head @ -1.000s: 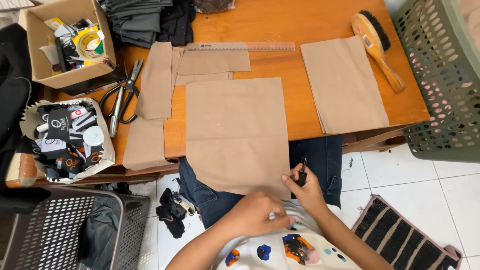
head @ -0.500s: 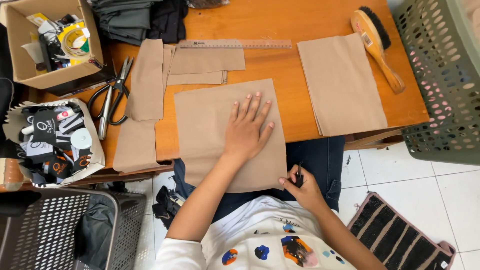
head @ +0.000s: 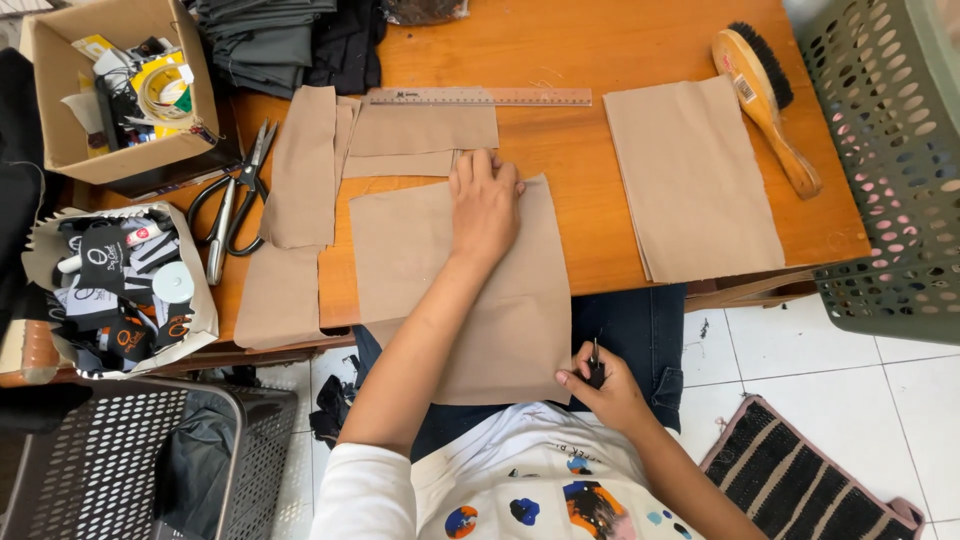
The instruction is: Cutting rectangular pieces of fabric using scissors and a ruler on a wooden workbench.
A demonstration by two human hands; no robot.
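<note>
Left hand (head: 485, 205) flat, fingers spread, pressing tan cloth (head: 460, 290) at frame centre, overhanging counter (head: 590, 200) edge. Right hand (head: 605, 385) pinched on small dark tool (head: 595, 368) at cloth's lower right corner. Scissors (head: 235, 205) left, unused.

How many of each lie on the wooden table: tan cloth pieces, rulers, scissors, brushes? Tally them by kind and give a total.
Tan cloth pieces: 6 that can be told apart (layers may hide more)
Metal ruler: 1
Scissors: 1
Wooden brush: 1
Total: 9
</note>
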